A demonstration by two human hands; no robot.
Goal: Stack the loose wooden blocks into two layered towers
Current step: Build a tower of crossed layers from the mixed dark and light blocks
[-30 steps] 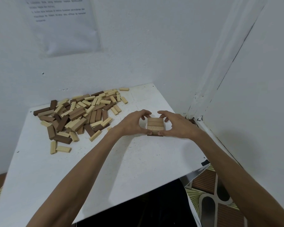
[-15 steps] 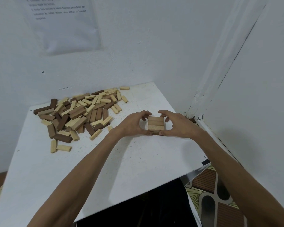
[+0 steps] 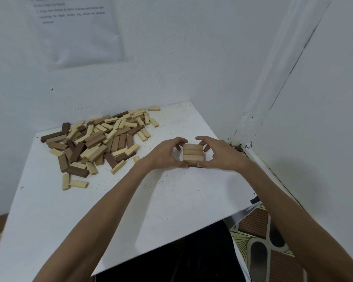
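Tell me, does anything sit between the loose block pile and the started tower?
Nothing visible does: only bare table separates the pile from the tower, which the left hand and right hand grip from either side.

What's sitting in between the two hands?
In the head view, a small stack of wooden blocks sits between the left hand and the right hand, both gripping it.
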